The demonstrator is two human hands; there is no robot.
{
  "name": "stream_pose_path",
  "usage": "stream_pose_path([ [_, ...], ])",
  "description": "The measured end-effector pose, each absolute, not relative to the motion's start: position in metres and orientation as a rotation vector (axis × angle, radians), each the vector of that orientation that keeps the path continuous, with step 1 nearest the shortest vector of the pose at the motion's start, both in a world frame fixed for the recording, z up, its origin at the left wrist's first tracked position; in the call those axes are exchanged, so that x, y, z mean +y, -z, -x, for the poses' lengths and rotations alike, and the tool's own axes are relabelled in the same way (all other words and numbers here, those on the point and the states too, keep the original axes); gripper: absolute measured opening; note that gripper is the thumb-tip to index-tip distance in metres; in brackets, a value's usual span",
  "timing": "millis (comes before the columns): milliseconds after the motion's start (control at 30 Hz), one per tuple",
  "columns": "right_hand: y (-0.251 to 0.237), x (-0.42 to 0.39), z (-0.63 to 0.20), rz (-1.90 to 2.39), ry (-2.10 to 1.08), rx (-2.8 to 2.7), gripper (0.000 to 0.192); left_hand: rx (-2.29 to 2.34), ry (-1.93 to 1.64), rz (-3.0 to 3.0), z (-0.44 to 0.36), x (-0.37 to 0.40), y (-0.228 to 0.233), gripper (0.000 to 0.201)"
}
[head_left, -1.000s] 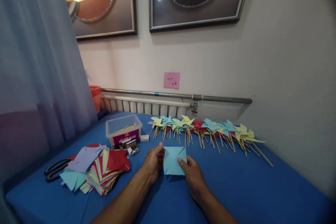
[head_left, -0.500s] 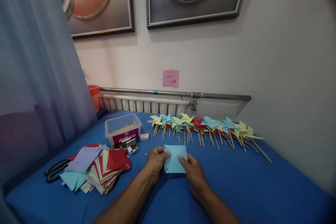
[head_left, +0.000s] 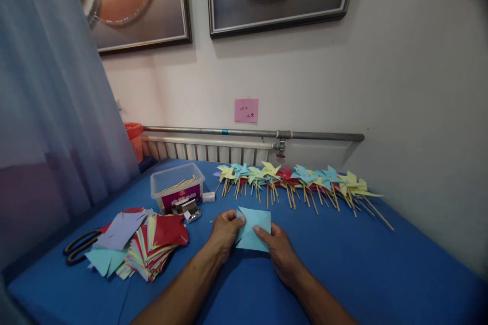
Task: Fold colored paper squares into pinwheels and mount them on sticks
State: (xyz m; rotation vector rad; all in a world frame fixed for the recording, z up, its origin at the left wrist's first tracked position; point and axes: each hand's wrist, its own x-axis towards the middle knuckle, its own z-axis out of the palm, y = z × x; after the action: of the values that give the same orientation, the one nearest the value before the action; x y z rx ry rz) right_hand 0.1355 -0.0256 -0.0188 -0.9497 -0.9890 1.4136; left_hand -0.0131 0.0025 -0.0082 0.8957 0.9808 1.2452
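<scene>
A light blue paper square [head_left: 253,237], with slits cut in from its corners, is held up over the table between both hands. My left hand [head_left: 225,231] pinches its left edge between thumb and fingers. At the right side, my right hand [head_left: 279,246] grips the same square, its thumb lying across the front near the middle. The fingers behind the paper are hidden. To the left lies a fanned pile of cut paper squares [head_left: 152,249] in red, yellow, blue and purple, with black-handled scissors [head_left: 78,250] partly under it.
Finished paper pinwheels [head_left: 305,176] on sticks lie in a row along the back. A clear plastic tub [head_left: 178,188] holds thin sticks. Before it are an opened small box [head_left: 191,211] and a white box [head_left: 209,197]. A blue cloth [head_left: 343,274] covers the table.
My right thumb has slid left toward the middle of the blue square. The square's left edge has turned slightly in my left fingers. The view has shifted a little.
</scene>
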Motion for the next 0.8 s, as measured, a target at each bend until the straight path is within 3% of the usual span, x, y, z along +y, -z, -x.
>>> stream_pose_path([
  [267,0.031,-0.019,-0.135,1.037,-1.284,-0.973,0.044,1.126,-1.399,-0.990,0.008,0.003,0.010,0.032],
  [600,0.028,-0.020,-0.134,0.978,-1.342,-0.930,0.036,1.290,-1.431,-1.516,0.008,-0.012,0.004,0.004],
  [800,0.034,-0.017,-0.134,0.955,-1.331,-0.897,0.040,1.235,-1.407,-1.874,0.007,-0.016,0.007,0.012],
])
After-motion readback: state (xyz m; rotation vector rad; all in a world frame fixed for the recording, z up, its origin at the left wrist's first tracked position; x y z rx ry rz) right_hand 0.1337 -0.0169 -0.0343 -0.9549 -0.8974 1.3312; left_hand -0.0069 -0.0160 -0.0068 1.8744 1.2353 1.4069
